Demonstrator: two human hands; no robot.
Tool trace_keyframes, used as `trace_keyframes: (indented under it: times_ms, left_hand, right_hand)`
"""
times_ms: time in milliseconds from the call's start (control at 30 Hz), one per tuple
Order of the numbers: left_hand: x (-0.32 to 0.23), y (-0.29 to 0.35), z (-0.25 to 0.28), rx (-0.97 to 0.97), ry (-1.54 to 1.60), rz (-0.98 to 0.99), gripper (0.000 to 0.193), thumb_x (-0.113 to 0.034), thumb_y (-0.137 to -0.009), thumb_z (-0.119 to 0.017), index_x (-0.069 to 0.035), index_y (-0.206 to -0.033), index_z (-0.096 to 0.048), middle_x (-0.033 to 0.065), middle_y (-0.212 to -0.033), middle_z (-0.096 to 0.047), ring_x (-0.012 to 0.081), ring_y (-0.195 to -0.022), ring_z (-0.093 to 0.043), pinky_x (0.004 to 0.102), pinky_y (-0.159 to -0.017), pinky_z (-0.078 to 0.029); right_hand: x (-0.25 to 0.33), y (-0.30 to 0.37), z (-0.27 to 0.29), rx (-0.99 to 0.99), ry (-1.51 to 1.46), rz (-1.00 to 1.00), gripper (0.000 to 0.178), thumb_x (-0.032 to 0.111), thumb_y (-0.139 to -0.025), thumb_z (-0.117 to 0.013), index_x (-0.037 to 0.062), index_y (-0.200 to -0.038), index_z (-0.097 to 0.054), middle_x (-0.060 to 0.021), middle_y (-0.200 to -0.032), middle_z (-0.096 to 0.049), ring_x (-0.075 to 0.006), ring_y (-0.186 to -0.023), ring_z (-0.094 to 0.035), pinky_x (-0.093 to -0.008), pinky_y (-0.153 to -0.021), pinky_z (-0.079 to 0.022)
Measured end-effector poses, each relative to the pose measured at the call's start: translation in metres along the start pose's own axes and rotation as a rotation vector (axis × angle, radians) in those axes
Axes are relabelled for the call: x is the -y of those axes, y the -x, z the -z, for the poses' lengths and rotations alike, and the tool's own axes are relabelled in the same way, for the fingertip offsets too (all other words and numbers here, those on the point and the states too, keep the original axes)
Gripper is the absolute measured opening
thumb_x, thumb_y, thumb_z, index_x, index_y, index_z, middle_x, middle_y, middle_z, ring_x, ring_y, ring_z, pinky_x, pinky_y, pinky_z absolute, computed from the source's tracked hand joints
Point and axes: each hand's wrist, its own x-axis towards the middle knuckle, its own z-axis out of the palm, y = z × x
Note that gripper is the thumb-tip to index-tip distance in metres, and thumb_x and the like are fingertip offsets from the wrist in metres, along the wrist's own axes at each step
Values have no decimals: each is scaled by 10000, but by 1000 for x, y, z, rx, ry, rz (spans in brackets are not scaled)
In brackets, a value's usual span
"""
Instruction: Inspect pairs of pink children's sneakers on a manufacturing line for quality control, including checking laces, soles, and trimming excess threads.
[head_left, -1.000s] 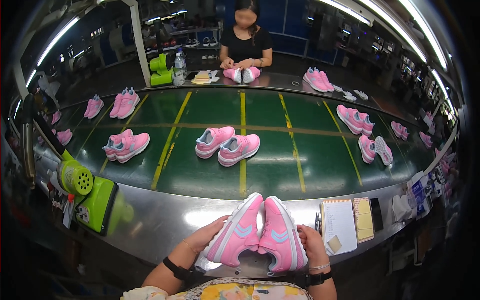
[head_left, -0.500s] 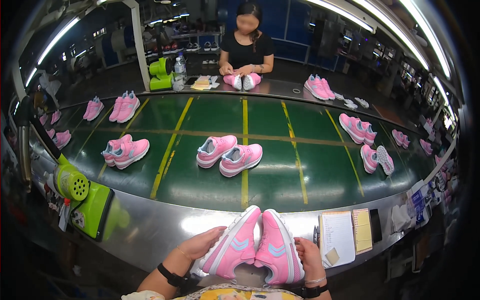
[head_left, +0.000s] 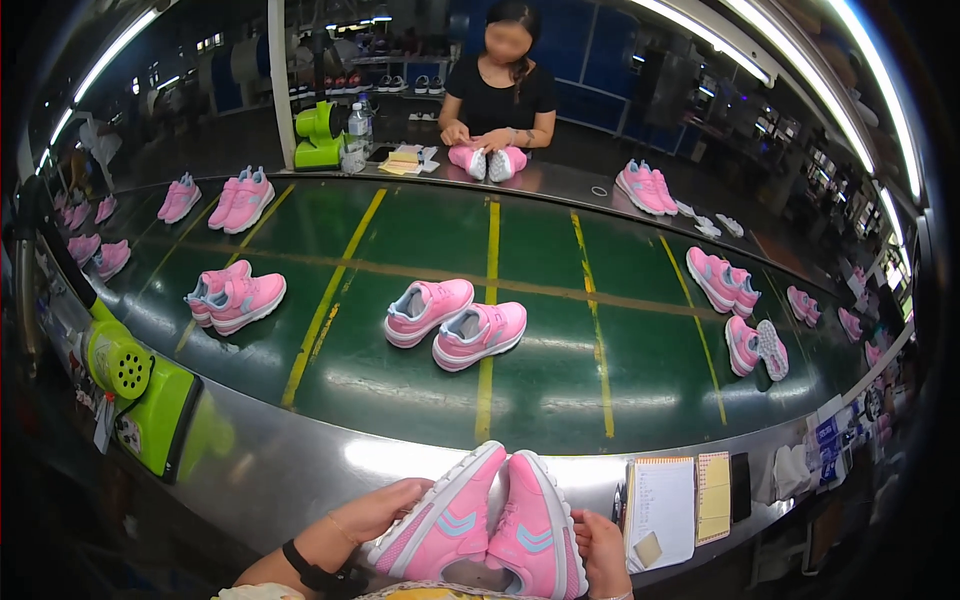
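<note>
A pair of pink sneakers with white soles and pale blue chevrons stands toe-up at the metal ledge, just in front of me. My left hand point(head_left: 385, 512) is at the outer sole of the left sneaker point(head_left: 450, 525), its fingers partly hidden behind it. Against the outer sole of the right sneaker point(head_left: 532, 530) are the curled fingers of my right hand point(head_left: 600, 552). The toes lean close together, and the heels are cut off at the lower edge.
Beyond the ledge point(head_left: 300, 450) runs a green belt point(head_left: 390, 390) carrying several pairs of pink sneakers point(head_left: 480, 335). A notepad point(head_left: 662, 510) lies at right, a lime-green device point(head_left: 150, 400) stands at left. Across the belt, a person point(head_left: 500, 95) handles another pair.
The held sneakers and both my hands sit lower and slightly further left in the picture. The whole view has shifted a little. Both hands stay at the sneakers.
</note>
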Motion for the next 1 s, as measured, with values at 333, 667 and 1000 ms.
trace_keyframes:
  times_ms: [333, 667, 1000]
  left_hand:
    - [10, -6, 16, -43, 16, 18, 472, -333, -940, -458, -37, -1301, -393, 44, -1165, -506, 114, -1027, -475, 272, -903, -379]
    - [13, -5, 22, -109, -3, 27, 402, -255, -942, -465, -45, -1281, -414, 41, -1131, -525, 106, -990, -507, 257, -860, -425]
    - [9, 0, 23, -132, -18, 35, 371, -245, -951, -443, -46, -1264, -431, 22, -1081, -539, 77, -921, -513, 216, -785, -435]
  right_hand:
    - [-6, -6, -4, -8, -24, -42, 280, 231, -893, -491, -16, -981, -590, -28, -717, -581, -67, -555, -515, -173, -468, -396]
    - [-11, -8, -8, 31, -45, -25, 285, 214, -902, -463, -30, -992, -580, -93, -797, -629, -123, -620, -597, -205, -531, -473]
    - [-17, -8, -13, 11, -45, -19, 288, 211, -901, -462, -37, -984, -583, -104, -810, -632, -130, -630, -600, -207, -534, -468]
